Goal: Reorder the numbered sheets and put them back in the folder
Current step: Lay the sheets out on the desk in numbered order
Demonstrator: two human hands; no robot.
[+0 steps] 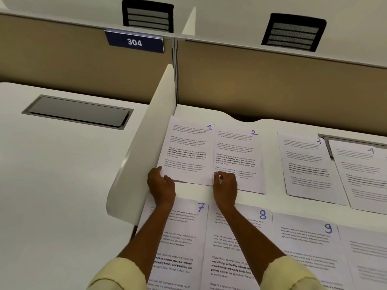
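Both hands are pinched on near edges, left hand [160, 182] on sheet 1 [188, 151], right hand [225, 185] on sheet 2 [237, 160] just beside it, long axes running away.

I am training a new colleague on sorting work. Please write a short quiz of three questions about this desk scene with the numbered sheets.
1. True or false: the left hand grips the near left corner of sheet 1.
2. Multiple choice: which sheet lies directly right of sheet 2 in the far row? A) sheet 7 B) sheet 3 C) sheet 9
3. Fill in: the right hand pinches the near left corner of sheet ___.

Key
1. True; its fingers curl on that corner.
2. B; sheet 3 lies there, with sheet 4 beyond it.
3. 2. Sheet 7 and sheet 8 lie under the forearms, in the near row.
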